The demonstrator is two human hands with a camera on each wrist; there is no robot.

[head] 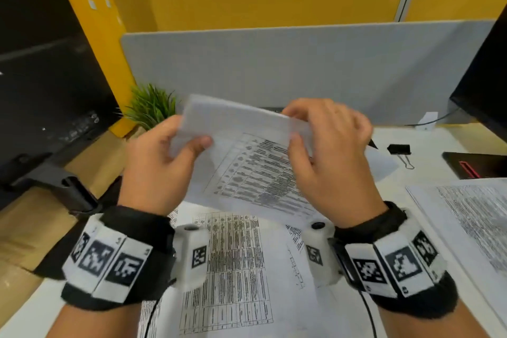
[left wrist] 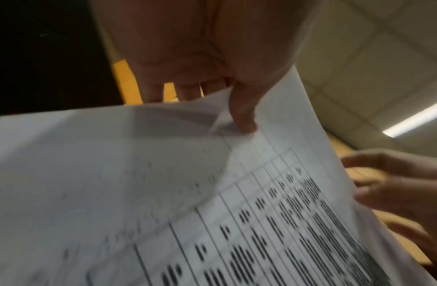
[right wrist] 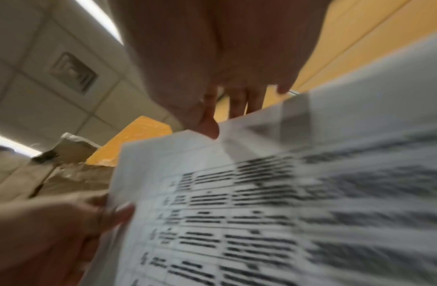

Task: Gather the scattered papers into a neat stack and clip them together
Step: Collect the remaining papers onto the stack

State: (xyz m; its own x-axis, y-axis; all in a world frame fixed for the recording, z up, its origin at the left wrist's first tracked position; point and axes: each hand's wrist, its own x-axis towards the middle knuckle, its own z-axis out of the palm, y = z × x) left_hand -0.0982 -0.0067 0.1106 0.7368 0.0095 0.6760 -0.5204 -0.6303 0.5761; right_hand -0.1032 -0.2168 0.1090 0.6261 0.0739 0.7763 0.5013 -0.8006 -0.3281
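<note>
Both hands hold a thin sheaf of white printed sheets with a black-ruled table (head: 248, 162) in the air above the white tabletop (head: 436, 145). The left hand (head: 159, 164) pinches the sheaf's left edge, thumb on the printed face and fingers behind; the left wrist view shows that thumb (left wrist: 244, 114) pressing beside a lifted corner where the sheets part. The right hand (head: 326, 156) pinches the top right edge, thumb in front, fingers curled over the back. The sheaf tilts, its long axis running from the raised far-left corner down toward the right wrist, so its edges are not yet square.

More white printed sheets (head: 233, 263) lie flat on the tabletop directly below the sheaf, and another white printed page (head: 472, 217) lies to the sheaf's right, well apart. The black binder clip with wire handles (head: 400, 151) rests on the tabletop to the right of the sheaf, just beyond the right hand, which is plainly the nearer one. Judging by this, gathering is only partly done; the open tabletop between sheaf and clip leaves room to tap the edges level.
</note>
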